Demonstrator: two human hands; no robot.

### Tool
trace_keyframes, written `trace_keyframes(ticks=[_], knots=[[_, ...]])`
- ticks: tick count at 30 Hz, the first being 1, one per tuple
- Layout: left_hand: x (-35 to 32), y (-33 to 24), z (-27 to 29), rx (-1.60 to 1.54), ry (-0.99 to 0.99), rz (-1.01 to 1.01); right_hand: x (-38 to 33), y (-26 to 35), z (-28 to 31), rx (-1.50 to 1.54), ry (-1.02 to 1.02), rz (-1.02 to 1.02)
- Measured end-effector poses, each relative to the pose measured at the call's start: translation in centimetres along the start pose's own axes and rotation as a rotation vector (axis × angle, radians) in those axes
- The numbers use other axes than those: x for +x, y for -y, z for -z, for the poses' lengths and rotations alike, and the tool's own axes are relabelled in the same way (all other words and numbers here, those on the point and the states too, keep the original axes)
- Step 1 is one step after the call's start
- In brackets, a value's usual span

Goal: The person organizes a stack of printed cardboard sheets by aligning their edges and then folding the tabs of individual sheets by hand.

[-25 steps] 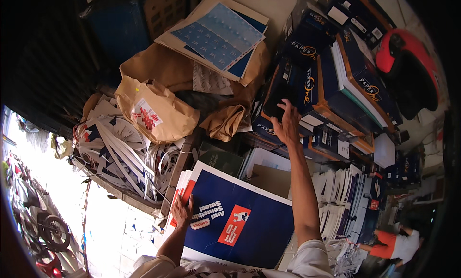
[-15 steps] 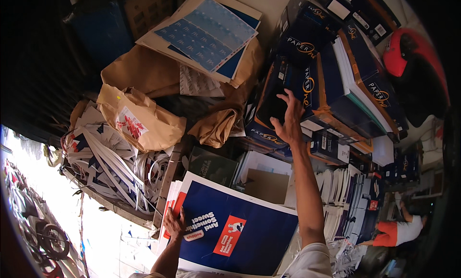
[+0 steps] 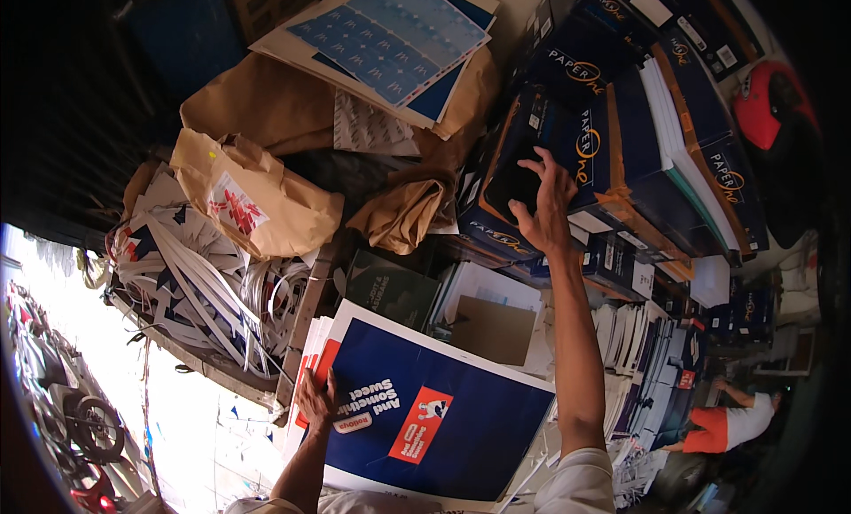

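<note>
My left hand grips the left edge of a stack of large printed sheets, dark blue with white borders and a red label. The stack lies close in front of my body, tilted. My right arm is stretched forward over the stack's right side. At its end my right hand is open, thumb and fingers curved apart, beside a dark blue carton. Between the thumb and fingers shows a very dark patch at the carton's side; I cannot make out what it is.
A brown paper bag stands by a bin of paper strips at left. Blue patterned sheets lie on brown paper at the back. Paper stacks and a red helmet are at right. Another person is at far right.
The view has shifted slightly, so the cartons appear further right and up. Both hands keep nearly the same poses; the left still rests on the sheets' edge.
</note>
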State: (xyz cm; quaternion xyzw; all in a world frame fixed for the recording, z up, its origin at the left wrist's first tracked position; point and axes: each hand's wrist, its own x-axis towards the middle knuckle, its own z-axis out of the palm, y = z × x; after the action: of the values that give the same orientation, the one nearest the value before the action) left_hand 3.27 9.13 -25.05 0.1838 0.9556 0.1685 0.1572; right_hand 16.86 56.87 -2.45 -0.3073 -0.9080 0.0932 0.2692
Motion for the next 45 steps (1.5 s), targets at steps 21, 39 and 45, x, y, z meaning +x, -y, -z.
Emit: trace_keyframes(ticks=[21, 39, 45], knots=[[0.3, -0.2, 0.5, 0.017, 0.104, 0.053, -3.2, 0.3, 1.4, 0.045, 0.036, -0.019], [0.0, 1.5, -0.6, 0.025, -0.012, -0.007, -4.8, 6.7, 0.6, 0.155, -0.188, 0.101], [1.7, -0.3, 4.1, -0.311, 0.160, -0.008, -16.5, 14.0, -13.4, 0.441, 0.488, -0.298]])
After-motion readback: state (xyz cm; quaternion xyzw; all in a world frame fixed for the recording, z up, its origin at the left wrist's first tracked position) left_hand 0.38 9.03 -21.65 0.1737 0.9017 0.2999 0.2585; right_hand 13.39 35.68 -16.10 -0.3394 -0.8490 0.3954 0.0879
